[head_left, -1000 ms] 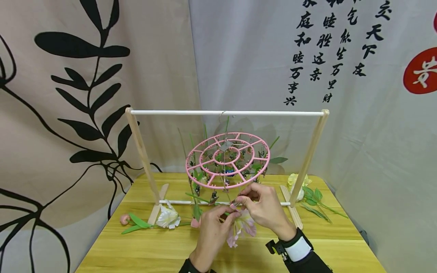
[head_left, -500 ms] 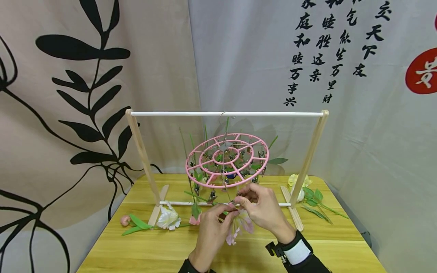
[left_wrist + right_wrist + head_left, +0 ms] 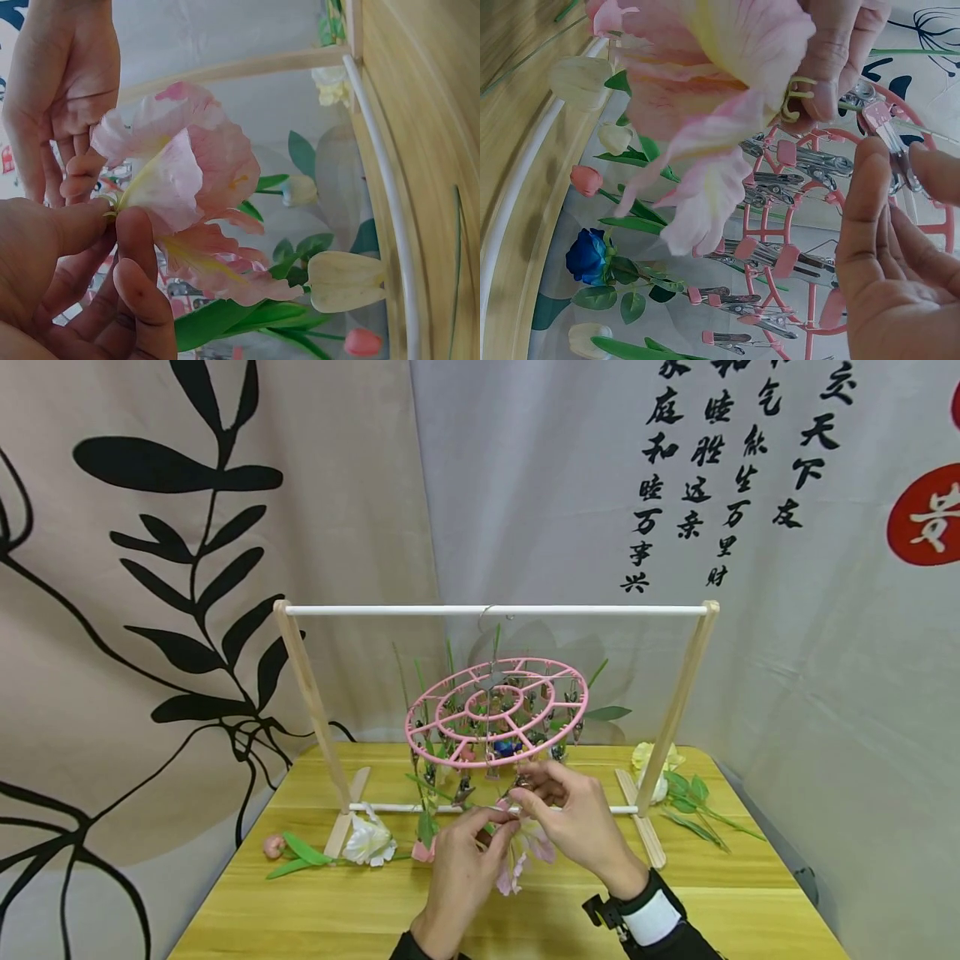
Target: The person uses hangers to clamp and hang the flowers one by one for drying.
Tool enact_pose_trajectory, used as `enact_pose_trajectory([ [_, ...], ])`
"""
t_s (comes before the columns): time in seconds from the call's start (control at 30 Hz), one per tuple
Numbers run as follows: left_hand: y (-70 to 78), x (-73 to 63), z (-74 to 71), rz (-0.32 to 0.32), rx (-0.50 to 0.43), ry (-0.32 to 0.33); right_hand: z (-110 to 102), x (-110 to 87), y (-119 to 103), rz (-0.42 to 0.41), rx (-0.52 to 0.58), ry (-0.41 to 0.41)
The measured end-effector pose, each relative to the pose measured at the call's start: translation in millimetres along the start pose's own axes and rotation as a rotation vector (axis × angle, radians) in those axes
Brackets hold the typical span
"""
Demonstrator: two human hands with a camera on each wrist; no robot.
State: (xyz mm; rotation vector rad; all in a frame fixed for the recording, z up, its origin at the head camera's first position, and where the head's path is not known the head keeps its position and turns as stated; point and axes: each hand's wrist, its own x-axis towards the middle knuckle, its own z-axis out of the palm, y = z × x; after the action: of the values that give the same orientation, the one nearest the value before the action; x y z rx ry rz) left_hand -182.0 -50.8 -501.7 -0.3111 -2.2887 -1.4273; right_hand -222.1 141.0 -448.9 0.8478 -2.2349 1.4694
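My left hand (image 3: 461,860) pinches a pink artificial lily (image 3: 180,176) just below its bloom, thumb against fingers. The petals hang outward, past my fingertips. Beside it my right hand (image 3: 577,814) holds a metal clip with pink tips (image 3: 885,131) between thumb and fingers. In the right wrist view the clip's tip lies at the lily's green stem (image 3: 847,106); whether it bites on the stem I cannot tell. Above both hands hangs a round pink clip hanger (image 3: 525,659), tilted. Several more clips dangle from it, and flowers hang head down, among them a blue rose (image 3: 586,257).
A wooden stand with a white top bar (image 3: 390,611) carries the hanger, and a lower white bar (image 3: 382,807) crosses near the table. On the wooden table (image 3: 315,918) lie a white flower (image 3: 369,839), a pink bud (image 3: 274,846) and, at right, a yellow flower (image 3: 652,755).
The pink hanger has shifted slightly left and tilted, its near rim now a little higher. Both hands have moved slightly left, keeping hold of the lily and the clip.
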Motion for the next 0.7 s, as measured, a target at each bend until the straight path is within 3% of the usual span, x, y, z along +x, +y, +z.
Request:
enact_pose_trajectory([
  [0.53,-6.6,-0.7,-15.6,0.024,-0.024,0.098,-2,-13.7,10,-0.058,0.002,0.020],
  [0.7,-5.6,-0.2,-21.9,-0.007,-0.009,0.107,-4,-20.5,18,-0.083,0.018,0.032],
])
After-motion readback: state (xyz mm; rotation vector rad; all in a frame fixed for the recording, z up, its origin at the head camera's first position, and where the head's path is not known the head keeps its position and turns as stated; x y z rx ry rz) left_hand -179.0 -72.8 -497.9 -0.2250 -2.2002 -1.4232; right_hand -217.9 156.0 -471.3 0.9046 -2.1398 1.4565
